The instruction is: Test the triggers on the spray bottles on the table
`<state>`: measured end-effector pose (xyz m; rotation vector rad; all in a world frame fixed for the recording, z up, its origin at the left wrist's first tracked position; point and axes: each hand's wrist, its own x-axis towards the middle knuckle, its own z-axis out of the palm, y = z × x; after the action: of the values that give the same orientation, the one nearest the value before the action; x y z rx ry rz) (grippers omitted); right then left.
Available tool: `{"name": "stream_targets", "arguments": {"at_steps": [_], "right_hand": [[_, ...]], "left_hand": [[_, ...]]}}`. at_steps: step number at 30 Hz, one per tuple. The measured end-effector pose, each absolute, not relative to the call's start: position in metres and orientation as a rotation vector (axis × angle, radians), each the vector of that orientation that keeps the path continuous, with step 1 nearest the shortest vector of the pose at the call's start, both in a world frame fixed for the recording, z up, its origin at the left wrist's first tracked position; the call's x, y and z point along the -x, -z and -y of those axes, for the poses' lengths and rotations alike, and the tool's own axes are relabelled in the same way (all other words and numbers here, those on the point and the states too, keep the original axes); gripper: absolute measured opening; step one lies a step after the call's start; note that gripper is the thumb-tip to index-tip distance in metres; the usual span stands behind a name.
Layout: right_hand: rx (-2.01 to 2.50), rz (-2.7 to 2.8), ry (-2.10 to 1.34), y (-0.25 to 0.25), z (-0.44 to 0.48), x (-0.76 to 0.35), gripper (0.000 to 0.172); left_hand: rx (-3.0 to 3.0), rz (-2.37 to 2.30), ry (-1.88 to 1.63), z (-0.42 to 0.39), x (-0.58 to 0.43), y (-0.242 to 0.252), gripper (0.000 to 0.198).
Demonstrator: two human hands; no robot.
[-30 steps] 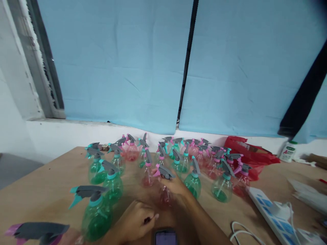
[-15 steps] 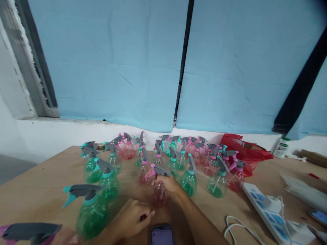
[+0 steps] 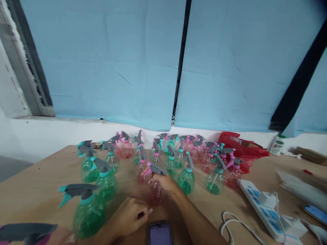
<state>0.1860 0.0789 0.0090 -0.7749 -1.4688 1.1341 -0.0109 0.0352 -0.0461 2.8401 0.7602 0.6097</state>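
My right hand (image 3: 163,179) is wrapped round the neck of a pink spray bottle (image 3: 155,194) with a grey and pink trigger head, which stands upright in front of me. My left hand (image 3: 135,214) rests in a loose fist just left of that bottle, with its fingers curled; whether something small is inside is hidden. Left of it stands a large green spray bottle (image 3: 89,217) with a turquoise nozzle. Another green bottle (image 3: 186,180) is to the right of my right hand. Many pink and green spray bottles stand behind.
A phone (image 3: 160,234) lies at the near edge. To the right are a white power strip (image 3: 260,207) with plugs and cables, a second phone (image 3: 316,212) and clear plastic. A red bag (image 3: 242,149) and a white bottle (image 3: 277,145) stand by the back wall.
The whole view has shifted slightly, so things sit a little further left. My right hand stays on the pink bottle and my left hand keeps its curled shape.
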Motion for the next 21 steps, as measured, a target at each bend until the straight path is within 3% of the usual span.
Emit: {"name": "stream_targets", "arguments": {"at_steps": [6,13,21], "right_hand": [[0.7,1.374,-1.216,0.0,-0.081,-0.183,0.014],[0.667,1.505,-1.156,0.001,-0.084,-0.185,0.025],[0.682,1.423,-1.218,-0.003,-0.081,-0.182,0.017]], "left_hand": [[-2.844,-0.75,-0.649,-0.037,0.011,0.049,0.04],[-2.852,-0.748,-0.642,-0.035,0.01,0.045,0.04],[-2.867,-0.772,-0.588,-0.035,0.01,0.046,0.04]]}}
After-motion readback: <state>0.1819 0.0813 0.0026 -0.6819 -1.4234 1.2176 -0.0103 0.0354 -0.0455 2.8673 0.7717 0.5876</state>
